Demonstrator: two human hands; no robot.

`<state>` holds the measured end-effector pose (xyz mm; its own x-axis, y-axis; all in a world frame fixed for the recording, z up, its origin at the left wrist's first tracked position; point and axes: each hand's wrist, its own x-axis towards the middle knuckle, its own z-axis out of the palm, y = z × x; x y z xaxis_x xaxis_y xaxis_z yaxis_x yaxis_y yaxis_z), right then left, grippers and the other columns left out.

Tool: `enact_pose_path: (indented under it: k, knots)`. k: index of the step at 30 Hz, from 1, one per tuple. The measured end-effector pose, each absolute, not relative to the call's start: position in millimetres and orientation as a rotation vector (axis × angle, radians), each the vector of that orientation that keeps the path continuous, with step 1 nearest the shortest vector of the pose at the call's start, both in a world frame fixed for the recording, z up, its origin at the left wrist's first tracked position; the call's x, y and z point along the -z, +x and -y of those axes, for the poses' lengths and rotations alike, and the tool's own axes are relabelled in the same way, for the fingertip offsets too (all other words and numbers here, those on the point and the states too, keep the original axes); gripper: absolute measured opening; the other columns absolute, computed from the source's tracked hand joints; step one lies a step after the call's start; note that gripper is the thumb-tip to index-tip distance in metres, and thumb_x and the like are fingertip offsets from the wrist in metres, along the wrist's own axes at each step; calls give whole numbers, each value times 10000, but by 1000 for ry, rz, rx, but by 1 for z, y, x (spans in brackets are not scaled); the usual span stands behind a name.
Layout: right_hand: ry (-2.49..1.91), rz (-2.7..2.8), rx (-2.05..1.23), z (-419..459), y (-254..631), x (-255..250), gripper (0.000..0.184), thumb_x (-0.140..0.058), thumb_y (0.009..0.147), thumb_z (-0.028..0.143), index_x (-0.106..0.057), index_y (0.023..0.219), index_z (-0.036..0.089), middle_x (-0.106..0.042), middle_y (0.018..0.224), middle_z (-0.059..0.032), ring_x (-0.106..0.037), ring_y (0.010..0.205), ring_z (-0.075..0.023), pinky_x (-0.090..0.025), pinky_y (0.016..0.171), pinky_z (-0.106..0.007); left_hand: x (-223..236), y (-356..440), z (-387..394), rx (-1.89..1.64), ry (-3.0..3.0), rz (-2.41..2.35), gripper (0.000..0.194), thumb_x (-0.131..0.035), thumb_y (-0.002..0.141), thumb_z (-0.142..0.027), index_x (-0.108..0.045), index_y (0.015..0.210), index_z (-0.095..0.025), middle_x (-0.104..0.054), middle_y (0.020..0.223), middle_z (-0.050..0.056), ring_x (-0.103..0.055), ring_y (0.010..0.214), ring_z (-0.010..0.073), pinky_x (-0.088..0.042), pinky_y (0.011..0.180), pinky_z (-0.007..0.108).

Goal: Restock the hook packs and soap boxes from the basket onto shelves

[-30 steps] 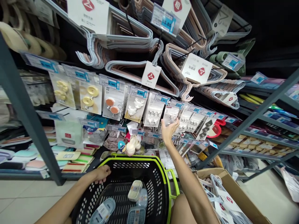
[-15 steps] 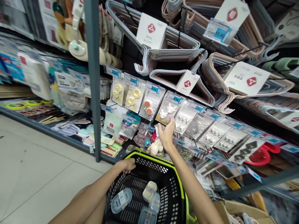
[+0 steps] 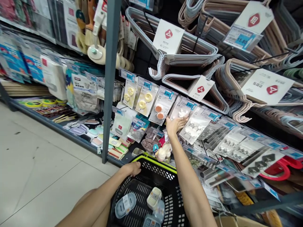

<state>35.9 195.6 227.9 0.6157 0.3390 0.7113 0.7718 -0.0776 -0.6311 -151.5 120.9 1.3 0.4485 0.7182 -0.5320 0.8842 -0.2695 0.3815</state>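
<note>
My left hand (image 3: 133, 168) is closed around the rim of a black shopping basket (image 3: 153, 163) with a lime-green edge. Inside the basket lie several plastic boxes, among them a pale blue oval one (image 3: 125, 205) and a cream one (image 3: 154, 198). My right hand (image 3: 175, 126) reaches to the rack, its thumb and fingers closed on the lower part of a carded pack of white hooks (image 3: 183, 113); the fingers cover part of the card. To its left hangs a pack of orange round hooks (image 3: 159, 112), to its right a pack of metal hooks (image 3: 193, 127).
Clothes hangers (image 3: 189, 52) hang above the hooks, some jutting outward. A grey shelf post (image 3: 110, 78) stands at the left. Yellow hook packs (image 3: 145, 101) hang beside it. A white plush-like item (image 3: 163, 152) sits just beyond the basket. A cardboard box (image 3: 234, 220) shows at bottom right.
The view has swung left. My right hand has moved from the packs further right to the white hooks and closed on that pack. My left hand stays on the basket rim.
</note>
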Motion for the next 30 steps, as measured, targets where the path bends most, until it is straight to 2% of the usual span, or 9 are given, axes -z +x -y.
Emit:
enact_pose_path:
  k: [4, 9, 14, 17, 22, 27, 30]
  knots:
    - [-1645, 910, 459, -192, 41, -233, 1225, -839, 634, 402, -177, 1561, -48, -337, 1496, -403, -367, 1381, -515, -329, 1128, -649, -6, -150, -122, 372, 2065, -1338, 211, -508, 896, -260, -633, 769, -146, -691, 669, 75, -655, 577, 183, -556, 662, 283]
    - [-1593, 891, 466, -177, 38, -228, 1175, -797, 632, 355, -185, 1568, -5, -369, 1471, -340, -355, 1393, -475, -322, 1150, -620, -5, -147, -124, 451, 2026, -1354, 284, -552, 863, -233, -542, 587, -166, -639, 592, 61, -634, 572, 195, -571, 736, 342]
    - [-1560, 931, 449, -175, 36, -227, 1167, -785, 699, 520, -185, 1549, -9, -330, 1532, -353, -313, 1441, -481, -294, 1167, -620, -3, -144, -122, 501, 2039, -1351, 302, -507, 902, -234, -534, 609, -169, -619, 577, 52, -658, 611, 207, -573, 748, 352]
    - [-1534, 985, 431, -178, 41, -227, 1199, -755, 727, 626, -161, 1541, -23, -300, 1561, -362, -274, 1494, -435, -258, 1205, -601, -6, -144, -120, 509, 2064, -1339, 253, -503, 901, -247, -565, 670, -166, -652, 613, 61, -678, 641, 210, -574, 735, 334]
    - [-1512, 998, 359, -184, 58, -227, 1143, -715, 779, 598, -174, 1530, -72, -297, 1571, -360, -294, 1511, -394, -277, 1236, -506, -8, -145, -121, 555, 2084, -1339, 248, -491, 901, -243, -585, 686, -162, -643, 608, 64, -690, 667, 223, -577, 759, 345]
    - [-1541, 995, 339, -192, 69, -232, 1166, -742, 758, 588, -177, 1525, -84, -282, 1577, -373, -319, 1498, -413, -310, 1221, -495, -6, -142, -121, 593, 2074, -1351, 268, -508, 894, -261, -583, 654, -168, -620, 571, 58, -699, 682, 228, -579, 782, 342]
    - [-1516, 991, 318, -191, 67, -232, 1126, -768, 743, 536, -225, 1495, -103, -315, 1557, -372, -321, 1494, -411, -287, 1236, -483, -6, -139, -123, 603, 2074, -1357, 268, -506, 893, -247, -582, 648, -167, -607, 559, 54, -697, 685, 230, -579, 795, 351]
